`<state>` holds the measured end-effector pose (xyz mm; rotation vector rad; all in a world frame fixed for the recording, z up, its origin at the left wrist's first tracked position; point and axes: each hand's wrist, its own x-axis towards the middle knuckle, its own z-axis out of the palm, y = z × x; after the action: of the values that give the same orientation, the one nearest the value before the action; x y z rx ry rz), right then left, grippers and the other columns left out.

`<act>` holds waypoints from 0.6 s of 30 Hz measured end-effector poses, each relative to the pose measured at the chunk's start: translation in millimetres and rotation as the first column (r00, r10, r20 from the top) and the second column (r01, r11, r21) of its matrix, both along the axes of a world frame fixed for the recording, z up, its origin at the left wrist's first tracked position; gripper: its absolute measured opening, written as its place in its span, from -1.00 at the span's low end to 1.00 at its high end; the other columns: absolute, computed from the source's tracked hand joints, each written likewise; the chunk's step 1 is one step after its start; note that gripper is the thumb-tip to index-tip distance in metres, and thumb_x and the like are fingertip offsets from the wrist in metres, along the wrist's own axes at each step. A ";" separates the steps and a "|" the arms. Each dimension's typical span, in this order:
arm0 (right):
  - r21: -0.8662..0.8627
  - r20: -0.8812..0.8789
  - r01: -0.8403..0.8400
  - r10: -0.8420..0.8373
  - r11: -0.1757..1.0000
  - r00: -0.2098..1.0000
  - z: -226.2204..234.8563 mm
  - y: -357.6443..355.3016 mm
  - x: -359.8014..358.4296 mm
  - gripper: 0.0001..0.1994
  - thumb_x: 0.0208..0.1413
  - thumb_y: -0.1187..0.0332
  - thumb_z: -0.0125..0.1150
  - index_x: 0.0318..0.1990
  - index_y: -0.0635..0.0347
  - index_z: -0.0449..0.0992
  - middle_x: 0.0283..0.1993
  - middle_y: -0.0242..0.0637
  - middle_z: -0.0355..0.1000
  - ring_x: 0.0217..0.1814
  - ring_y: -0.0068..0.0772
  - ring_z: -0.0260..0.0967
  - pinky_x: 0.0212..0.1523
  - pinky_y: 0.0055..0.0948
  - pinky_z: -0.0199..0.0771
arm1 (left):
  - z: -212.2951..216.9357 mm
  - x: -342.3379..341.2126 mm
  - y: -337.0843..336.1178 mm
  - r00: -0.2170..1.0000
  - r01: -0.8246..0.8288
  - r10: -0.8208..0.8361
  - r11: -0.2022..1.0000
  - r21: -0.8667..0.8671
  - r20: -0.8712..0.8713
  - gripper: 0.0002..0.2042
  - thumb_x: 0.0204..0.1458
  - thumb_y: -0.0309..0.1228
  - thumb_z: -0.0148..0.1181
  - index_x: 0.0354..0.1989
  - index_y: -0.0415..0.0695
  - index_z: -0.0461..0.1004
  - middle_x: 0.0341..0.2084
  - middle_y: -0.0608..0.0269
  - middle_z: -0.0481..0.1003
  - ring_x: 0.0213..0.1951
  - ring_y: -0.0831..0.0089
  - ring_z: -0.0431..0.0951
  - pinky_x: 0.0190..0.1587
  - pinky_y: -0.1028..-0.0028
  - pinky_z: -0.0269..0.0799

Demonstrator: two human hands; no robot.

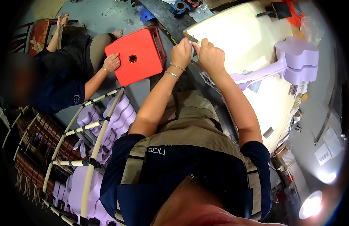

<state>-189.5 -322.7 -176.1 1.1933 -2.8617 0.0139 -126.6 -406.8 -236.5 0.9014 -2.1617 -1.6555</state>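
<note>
My left hand [181, 53] and my right hand [211, 57] are held close together over the near left edge of the cream-topped workbench [238, 35]. The fingers of both are closed. A small pale thing [192, 48] shows between them, too little of it visible to name. A lilac guitar [298, 62] lies on the bench to the right, its neck [265, 72] pointing back toward my right forearm and partly hidden behind it. Neither hand touches the guitar.
A red plastic stool [138, 56] stands left of my hands, with a seated co-worker's hand [111, 62] on it. At lower left, a pipe rack [84, 128] holds lilac and brown guitar bodies. Tape rolls [179, 6] sit at the far edge; a dark box [281, 10] lies far right.
</note>
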 end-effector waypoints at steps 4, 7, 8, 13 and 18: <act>0.008 -0.045 -0.022 0.023 1.000 0.999 -2.3 -1.1 -2.1 -0.59 -0.04 -0.03 0.03 -0.65 0.10 0.24 -0.79 -0.37 0.24 -0.83 -0.42 0.25 -0.83 -0.48 0.21 | -9.9 1.6 -8.5 0.998 0.066 -0.056 0.954 0.293 -0.042 -0.61 0.10 -0.18 -0.30 -0.47 -0.22 0.39 -0.70 0.02 0.42 -0.63 0.12 0.43 -0.58 0.29 0.32; 0.020 -0.067 -0.077 0.078 0.997 0.995 1.8 -5.4 -7.6 -0.61 -0.03 -0.01 0.03 -0.64 0.10 0.23 -0.78 -0.36 0.25 -0.82 -0.40 0.25 -0.82 -0.48 0.21 | -0.5 2.0 -18.9 0.994 0.111 -0.097 0.783 0.612 -0.057 -0.52 0.12 -0.10 -0.34 -0.54 -0.25 0.38 -0.77 0.26 0.35 -0.78 0.54 0.33 -0.76 0.55 0.25; 0.023 -0.072 -0.100 0.101 0.995 0.992 2.9 -6.8 -9.1 -0.62 -0.03 0.00 0.04 -0.63 0.10 0.23 -0.78 -0.36 0.25 -0.81 -0.39 0.26 -0.82 -0.48 0.22 | -4.8 2.0 -21.5 0.991 0.136 -0.113 0.744 0.654 -0.077 -0.52 0.12 -0.10 -0.34 -0.54 -0.25 0.38 -0.79 0.26 0.34 -0.80 0.52 0.31 -0.78 0.55 0.22; 0.038 -0.072 -0.099 0.102 0.994 0.992 1.0 -9.9 -11.8 -0.60 -0.02 -0.02 0.02 -0.64 0.09 0.21 -0.78 -0.36 0.25 -0.82 -0.40 0.26 -0.83 -0.49 0.22 | -10.7 -0.4 -34.3 0.976 0.198 -0.194 0.598 0.777 -0.100 -0.51 0.11 -0.12 -0.35 -0.59 -0.25 0.37 -0.83 0.24 0.29 -0.87 0.48 0.24 -0.85 0.54 0.15; 0.061 -0.038 -0.054 0.056 0.997 0.998 -3.4 -13.7 -11.2 -0.57 -0.02 -0.05 -0.01 -0.66 0.10 0.23 -0.79 -0.35 0.25 -0.83 -0.39 0.26 -0.84 -0.48 0.23 | 3.5 -7.1 -39.8 0.974 0.164 -0.226 0.677 0.717 -0.010 -0.50 0.09 -0.13 -0.38 -0.66 -0.25 0.35 -0.82 0.22 0.30 -0.86 0.45 0.26 -0.84 0.53 0.18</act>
<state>-200.7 -336.3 -179.5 1.2676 -2.8137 -0.0930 -133.7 -446.6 -233.0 0.9341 -1.6638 -2.7103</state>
